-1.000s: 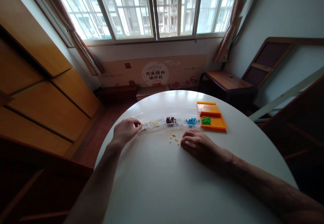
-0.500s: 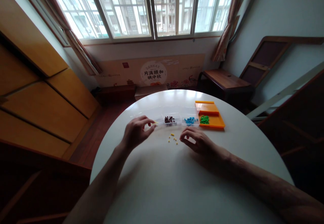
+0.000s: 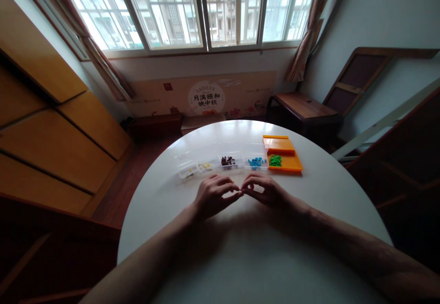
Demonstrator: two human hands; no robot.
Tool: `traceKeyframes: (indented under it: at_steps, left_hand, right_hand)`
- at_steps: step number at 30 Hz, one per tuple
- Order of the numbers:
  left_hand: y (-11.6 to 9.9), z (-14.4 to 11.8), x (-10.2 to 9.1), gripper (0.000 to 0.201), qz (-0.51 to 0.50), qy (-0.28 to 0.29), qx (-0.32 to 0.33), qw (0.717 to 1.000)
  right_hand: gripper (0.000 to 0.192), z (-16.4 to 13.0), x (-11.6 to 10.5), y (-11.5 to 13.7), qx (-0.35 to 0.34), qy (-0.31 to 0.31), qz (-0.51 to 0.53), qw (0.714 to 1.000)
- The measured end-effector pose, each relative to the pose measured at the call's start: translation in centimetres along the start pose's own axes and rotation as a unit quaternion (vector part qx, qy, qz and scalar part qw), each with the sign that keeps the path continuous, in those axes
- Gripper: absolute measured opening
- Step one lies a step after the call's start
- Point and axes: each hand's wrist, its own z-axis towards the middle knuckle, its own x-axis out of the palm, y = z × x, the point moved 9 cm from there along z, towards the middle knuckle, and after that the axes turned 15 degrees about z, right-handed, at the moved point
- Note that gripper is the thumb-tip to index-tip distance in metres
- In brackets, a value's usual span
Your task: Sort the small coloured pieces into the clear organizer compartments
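A wide barred window [image 3: 192, 11] fills the far wall, daylight coming in through it with apartment blocks outside. Curtains [image 3: 305, 29] hang gathered at both ends of the window. Under the window a printed board [image 3: 206, 97] leans on the white wall. Left of the window stand slanted wooden panels [image 3: 51, 125]. Right of it a dark wooden bench [image 3: 302, 107] sits by a leaning frame [image 3: 364, 75] on the pale wall. Below the board, the floor [image 3: 137, 166] is reddish wood. A white round table [image 3: 240, 249] fills the foreground.
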Motion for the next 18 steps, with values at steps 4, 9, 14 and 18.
traceKeyframes:
  at_steps: [4, 9, 14, 18]
  left_hand:
    - [-0.5, 0.1, -0.7, 0.011, 0.018, -0.029, 0.012, 0.999]
    - [-0.8, -0.2, -1.0, 0.004, 0.031, -0.049, 0.040, 0.998]
    - [-0.9, -0.3, -1.4, 0.005, 0.059, -0.060, 0.055, 0.995]
    - [-0.2, 0.1, -2.0, 0.005, 0.063, -0.065, 0.035, 0.995]
  right_hand:
    - [0.012, 0.1, -0.1, 0.1, -0.001, -0.003, -0.001, 1.000]
    - [0.011, 0.1, -0.2, 0.2, -0.003, -0.020, 0.007, 1.000]
    - [0.012, 0.0, -0.3, 0.1, -0.016, -0.032, 0.026, 0.999]
    - [0.016, 0.0, 0.0, 0.0, -0.009, -0.013, 0.014, 1.000]
